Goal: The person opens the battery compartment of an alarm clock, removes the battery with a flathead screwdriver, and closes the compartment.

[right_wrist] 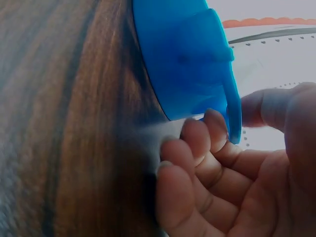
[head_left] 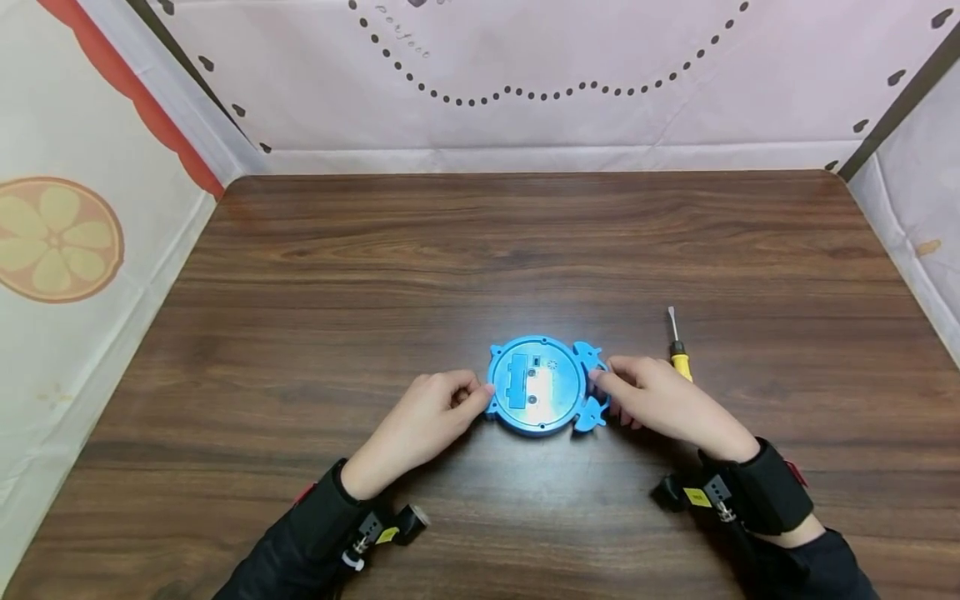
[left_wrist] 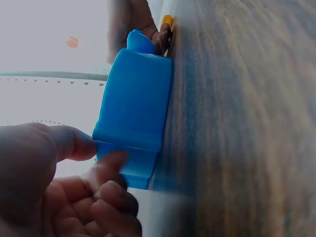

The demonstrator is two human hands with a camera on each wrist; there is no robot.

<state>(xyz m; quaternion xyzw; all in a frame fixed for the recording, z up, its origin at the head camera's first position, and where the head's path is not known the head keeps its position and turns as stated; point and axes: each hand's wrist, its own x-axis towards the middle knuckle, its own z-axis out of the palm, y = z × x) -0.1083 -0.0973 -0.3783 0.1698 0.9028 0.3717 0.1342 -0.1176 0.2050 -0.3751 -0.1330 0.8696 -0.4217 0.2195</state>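
Observation:
A round blue alarm clock (head_left: 537,383) lies back side up on the table, its battery cover, two small knobs and screw holes showing. At its left edge is my left hand (head_left: 435,421), the thumb on the rim and a blurred index finger against the side in the left wrist view. My right hand (head_left: 663,400) pinches the handle between the blue bell-shaped parts at the opposite end. In the right wrist view the thumb (right_wrist: 266,106) is on one side of that handle (right_wrist: 234,111), with curled fingertips on the other.
Just beyond my right hand lies a screwdriver (head_left: 678,350) with a yellow and black handle, its metal tip pointing away from me. The brown wooden table (head_left: 360,275) is bordered at the back and sides by white printed cloth (head_left: 480,133).

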